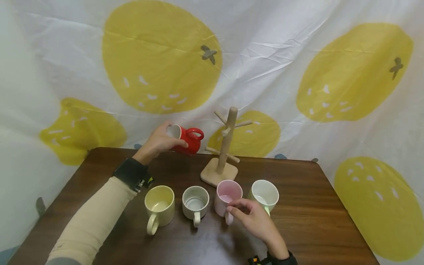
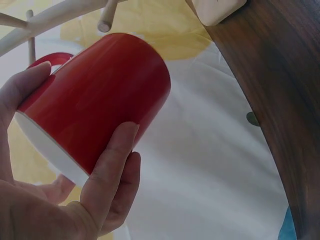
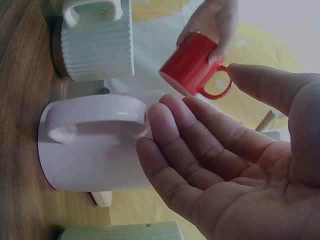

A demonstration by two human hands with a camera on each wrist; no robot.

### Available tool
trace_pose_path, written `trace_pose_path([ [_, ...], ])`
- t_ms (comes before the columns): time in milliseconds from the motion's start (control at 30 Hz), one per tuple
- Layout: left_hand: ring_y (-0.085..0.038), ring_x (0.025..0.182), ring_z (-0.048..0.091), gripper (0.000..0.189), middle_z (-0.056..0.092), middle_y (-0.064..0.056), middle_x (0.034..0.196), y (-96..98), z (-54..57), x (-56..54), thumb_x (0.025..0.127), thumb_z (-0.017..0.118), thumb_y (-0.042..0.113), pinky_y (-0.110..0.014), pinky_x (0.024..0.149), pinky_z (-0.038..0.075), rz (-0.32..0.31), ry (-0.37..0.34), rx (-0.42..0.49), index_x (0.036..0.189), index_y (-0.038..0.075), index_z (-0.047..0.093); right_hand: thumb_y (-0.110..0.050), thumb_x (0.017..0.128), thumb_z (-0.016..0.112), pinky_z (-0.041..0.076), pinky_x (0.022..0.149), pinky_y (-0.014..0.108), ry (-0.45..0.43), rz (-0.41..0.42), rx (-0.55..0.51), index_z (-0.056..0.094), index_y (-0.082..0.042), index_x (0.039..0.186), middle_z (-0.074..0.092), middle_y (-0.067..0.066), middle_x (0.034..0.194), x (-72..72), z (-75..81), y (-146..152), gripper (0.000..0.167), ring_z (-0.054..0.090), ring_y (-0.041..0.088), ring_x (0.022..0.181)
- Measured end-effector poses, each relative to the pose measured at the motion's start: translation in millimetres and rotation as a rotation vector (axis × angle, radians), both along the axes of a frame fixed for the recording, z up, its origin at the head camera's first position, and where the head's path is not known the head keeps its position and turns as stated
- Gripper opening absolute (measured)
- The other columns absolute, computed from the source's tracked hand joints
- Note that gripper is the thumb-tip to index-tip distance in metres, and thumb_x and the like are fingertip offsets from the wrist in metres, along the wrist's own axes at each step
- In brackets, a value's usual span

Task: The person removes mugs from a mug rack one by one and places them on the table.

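My left hand [image 1: 161, 139] grips a red mug [image 1: 192, 141] round its body, up in the air left of a wooden mug tree [image 1: 226, 147]. The mug is tilted on its side, its white mouth toward my palm and its handle toward the tree. In the left wrist view, thumb and fingers lie on opposite sides of the red mug [image 2: 110, 95]. My right hand [image 1: 255, 219] is at the pink mug [image 1: 221, 206], fingertips close to its rim and handle. The right wrist view shows these fingers [image 3: 210, 135] loosely bent, with nothing between them and the thumb.
A yellow mug [image 1: 167, 209] and a ribbed grey-white mug [image 1: 187, 209] stand upright left of the pink one. A pale green-white mug [image 1: 273, 195] stands to its right, partly behind my right hand. Behind the brown table [image 1: 314, 221] hangs a lemon-print cloth [image 1: 258, 73].
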State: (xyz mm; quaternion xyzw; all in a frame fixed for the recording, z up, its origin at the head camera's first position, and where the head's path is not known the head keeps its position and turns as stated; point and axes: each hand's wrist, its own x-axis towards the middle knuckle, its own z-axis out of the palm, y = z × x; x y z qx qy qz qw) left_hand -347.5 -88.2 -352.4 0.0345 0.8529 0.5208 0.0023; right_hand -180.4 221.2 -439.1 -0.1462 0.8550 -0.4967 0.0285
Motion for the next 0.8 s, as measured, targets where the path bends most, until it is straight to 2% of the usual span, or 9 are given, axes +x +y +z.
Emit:
trace_pose_path([
  [100, -0.031, 0.098, 0.054, 0.073, 0.059, -0.017, 0.115, 2.3, 1.8, 3.5, 0.068, 0.088, 0.021, -0.036, 0.081, 0.048, -0.014, 0.026, -0.043, 0.128, 0.004, 0.050, -0.022, 0.093, 0.069, 0.051, 0.076, 0.023, -0.001, -0.002, -0.010, 0.073, -0.003, 0.104, 0.074, 0.005, 0.095, -1.2, 2.4, 4.4, 0.022, 0.067, 0.011, 0.085],
  [233, -0.033, 0.101, 0.054, 0.072, 0.059, -0.017, 0.115, 5.0, 5.2, 9.3, 0.068, 0.087, 0.021, -0.042, 0.087, 0.048, -0.045, 0.017, -0.085, 0.127, 0.004, 0.050, -0.020, 0.094, 0.067, 0.052, 0.075, 0.023, 0.018, 0.012, -0.029, 0.073, -0.002, 0.106, 0.074, 0.009, 0.096, -4.2, 4.5, 10.8, 0.021, 0.068, 0.015, 0.086],
  [467, -0.030, 0.098, 0.057, 0.071, 0.061, -0.013, 0.112, 9.1, 11.8, 22.3, 0.069, 0.086, 0.023, -0.037, 0.080, 0.051, -0.159, 0.006, -0.149, 0.128, 0.007, 0.051, -0.020, 0.094, 0.068, 0.051, 0.076, 0.023, 0.009, -0.020, -0.046, 0.073, -0.004, 0.107, 0.074, 0.008, 0.100, -7.1, 6.5, 19.0, 0.021, 0.066, 0.011, 0.089],
  [567, -0.030, 0.093, 0.058, 0.068, 0.062, -0.012, 0.108, 12.3, 14.8, 26.8, 0.068, 0.086, 0.021, -0.036, 0.075, 0.052, -0.209, 0.012, -0.156, 0.125, 0.009, 0.052, -0.020, 0.094, 0.068, 0.051, 0.078, 0.024, 0.010, -0.031, -0.044, 0.073, -0.005, 0.106, 0.074, 0.008, 0.099, -9.5, 7.3, 20.8, 0.020, 0.066, 0.013, 0.090],
  [800, -0.027, 0.090, 0.058, 0.065, 0.063, -0.010, 0.105, 16.1, 15.9, 31.5, 0.065, 0.088, 0.023, -0.034, 0.075, 0.050, -0.251, 0.018, -0.209, 0.121, 0.011, 0.055, -0.021, 0.095, 0.067, 0.050, 0.080, 0.024, 0.018, -0.017, -0.029, 0.073, -0.005, 0.105, 0.074, 0.008, 0.099, -15.2, 9.6, 23.5, 0.020, 0.066, 0.009, 0.091],
])
